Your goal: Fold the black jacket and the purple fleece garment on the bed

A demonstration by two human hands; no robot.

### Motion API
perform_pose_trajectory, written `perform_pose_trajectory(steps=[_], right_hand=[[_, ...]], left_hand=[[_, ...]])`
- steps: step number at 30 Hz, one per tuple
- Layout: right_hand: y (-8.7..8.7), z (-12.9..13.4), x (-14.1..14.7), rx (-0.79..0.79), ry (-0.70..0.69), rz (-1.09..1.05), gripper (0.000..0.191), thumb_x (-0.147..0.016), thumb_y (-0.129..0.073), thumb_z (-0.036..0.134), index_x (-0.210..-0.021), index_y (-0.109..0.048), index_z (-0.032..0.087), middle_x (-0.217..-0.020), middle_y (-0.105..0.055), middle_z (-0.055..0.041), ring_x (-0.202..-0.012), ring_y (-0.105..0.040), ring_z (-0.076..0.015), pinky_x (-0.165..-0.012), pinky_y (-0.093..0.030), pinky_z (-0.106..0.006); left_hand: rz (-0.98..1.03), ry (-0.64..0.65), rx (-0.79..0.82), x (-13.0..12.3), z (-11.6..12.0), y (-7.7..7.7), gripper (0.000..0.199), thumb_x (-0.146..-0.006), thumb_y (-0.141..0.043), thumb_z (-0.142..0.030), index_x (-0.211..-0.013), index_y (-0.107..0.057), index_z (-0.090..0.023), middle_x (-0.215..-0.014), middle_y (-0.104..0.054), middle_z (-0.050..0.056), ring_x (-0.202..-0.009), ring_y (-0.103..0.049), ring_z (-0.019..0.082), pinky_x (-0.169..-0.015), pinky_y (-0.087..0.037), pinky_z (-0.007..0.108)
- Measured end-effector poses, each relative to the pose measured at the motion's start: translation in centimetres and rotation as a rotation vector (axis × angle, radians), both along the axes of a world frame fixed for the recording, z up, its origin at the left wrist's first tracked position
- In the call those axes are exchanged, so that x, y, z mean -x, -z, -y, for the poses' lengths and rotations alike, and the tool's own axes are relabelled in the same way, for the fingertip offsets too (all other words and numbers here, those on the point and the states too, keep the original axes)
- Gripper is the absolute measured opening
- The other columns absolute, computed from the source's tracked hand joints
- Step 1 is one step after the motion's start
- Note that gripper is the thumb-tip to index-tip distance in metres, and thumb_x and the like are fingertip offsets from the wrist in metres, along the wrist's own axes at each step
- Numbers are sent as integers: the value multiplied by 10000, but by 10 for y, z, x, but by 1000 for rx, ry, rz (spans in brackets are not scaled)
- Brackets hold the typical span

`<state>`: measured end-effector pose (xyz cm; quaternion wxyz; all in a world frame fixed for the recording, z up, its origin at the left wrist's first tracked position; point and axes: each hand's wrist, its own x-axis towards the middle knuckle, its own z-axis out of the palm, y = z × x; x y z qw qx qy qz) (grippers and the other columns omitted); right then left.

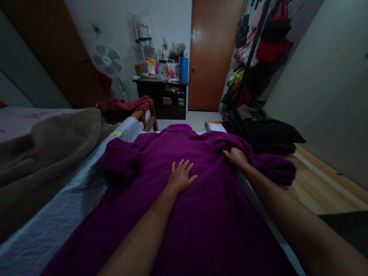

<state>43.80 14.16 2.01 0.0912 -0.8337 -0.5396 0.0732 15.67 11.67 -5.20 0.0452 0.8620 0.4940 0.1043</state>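
Observation:
A long purple coat [201, 222] lies spread out, its collar end away from me and its hem running out of view toward me. My left hand [181, 177] rests flat on the middle of its upper part with the fingers spread. Near the right shoulder, my right hand [236, 156] is closed on the coat's cloth, which wrinkles around it. The left sleeve [122, 159] is folded back on itself, while the right sleeve [274, 168] reaches out past my right forearm. Under the coat shows a pale quilted surface [61, 222].
A brown blanket [57, 149] lies along the left. Dark folded clothes [258, 128] are stacked at the right on a wooden surface [324, 184]. Beyond stand a fan [107, 61], a dark cabinet [161, 99] and a wooden door [211, 57]. Bags [271, 48] hang at the right.

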Motion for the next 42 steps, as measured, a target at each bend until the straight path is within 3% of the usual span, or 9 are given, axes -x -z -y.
perform_pose_trajectory(steps=[9,12,16,19,22,25,32,35,42], right_hand=[[-11,15,5,12,122,4,382,-923,-433,364,-1175,-601,131,-1179,-651,-192,-1097,-621,-290,-857,-463,-337],[-15,38,17,41,74,-10,473,-895,-472,444,-1230,-519,113,-1175,-641,-212,-1079,-624,-317,-837,-470,-370],[-18,82,35,75,-65,-4,600,-828,-548,564,-1219,-479,114,-1141,-648,-207,-1041,-633,-326,-808,-467,-368],[-16,109,39,67,-144,11,498,-814,-612,402,-1214,-482,136,-1099,-667,-167,-1019,-639,-293,-805,-449,-330],[-15,121,31,-10,-115,-37,343,-837,-554,239,-1167,-524,151,-1057,-680,-125,-993,-642,-241,-802,-428,-282],[-16,128,18,-76,-37,-96,283,-858,-544,260,-1119,-545,151,-1056,-679,-114,-985,-635,-224,-775,-414,-256],[-18,185,30,-7,-112,-49,402,-840,-578,344,-1173,-477,143,-1022,-679,-135,-921,-645,-251,-701,-388,-273],[-21,209,35,-3,-170,-23,422,-834,-568,289,-1212,-453,140,-995,-677,-135,-900,-643,-253,-696,-382,-280],[-21,238,15,-109,-113,-317,414,-821,-548,255,-1206,-430,162,-815,-635,-20,-744,-615,-178,-641,-397,-240]], left_hand=[[-54,-20,94,-7,13,-6,751,-862,-306,-726,-1472,-354,-291,-1571,-275,89,-1442,-184,371,-1142,-148,574],[-89,-69,141,-17,19,-9,767,-856,-344,-711,-1480,-343,-266,-1575,-252,120,-1435,-164,416,-1127,-165,592],[-55,-40,215,-36,39,-16,717,-897,-236,-684,-1490,-313,-287,-1578,-243,118,-1434,-175,413,-1096,-203,629],[-24,0,205,-50,56,-16,695,-897,-224,-687,-1490,-296,-331,-1580,-248,93,-1437,-172,404,-1088,-173,665],[-24,5,160,-58,65,-12,686,-894,-233,-689,-1477,-328,-340,-1570,-279,83,-1432,-191,402,-1098,-145,662],[-22,8,95,-60,68,-9,676,-903,-226,-681,-1462,-367,-327,-1557,-309,83,-1430,-204,387,-1114,-132,637],[0,59,99,-65,86,-6,646,-930,-230,-631,-1473,-348,-301,-1563,-300,67,-1439,-206,342,-1130,-180,585],[10,71,113,-70,97,-6,680,-925,-208,-645,-1480,-338,-274,-1563,-300,73,-1441,-195,348,-1135,-175,582],[-30,43,170,-75,101,-17,675,-924,-222,-638,-1476,-338,-269,-1576,-267,70,-1447,-182,334,-1136,-183,558]])
